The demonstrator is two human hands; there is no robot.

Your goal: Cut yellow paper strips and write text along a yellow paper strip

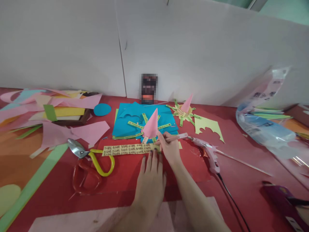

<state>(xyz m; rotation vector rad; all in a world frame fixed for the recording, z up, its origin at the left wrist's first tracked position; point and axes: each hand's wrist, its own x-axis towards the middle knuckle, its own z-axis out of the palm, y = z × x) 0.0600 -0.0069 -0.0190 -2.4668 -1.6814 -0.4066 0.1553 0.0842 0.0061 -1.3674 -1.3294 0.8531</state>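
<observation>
My left hand (150, 180) lies flat, its fingertips pressing the lower edge of a pale yellow paper strip (126, 150). Rows of handwritten characters cover most of that strip. In my right hand (171, 150) is a pen (178, 137), its tip down near the strip's right end. Just behind the strip stands a pink paper cone (151, 127) with green written strips (135, 124) fanning out around its base. Blue paper sheets (122, 126) lie under it. A red board (125, 175) is beneath the strip and my left hand.
Scissors (83, 153) with red and yellow handles lie left; a pink glue gun (210, 154) with a cord lies right. A second cone piece (185, 108) sits behind. Paper scraps (58, 112) pile up left, a plastic bag (263, 119) right, a purple object (282, 199) front right.
</observation>
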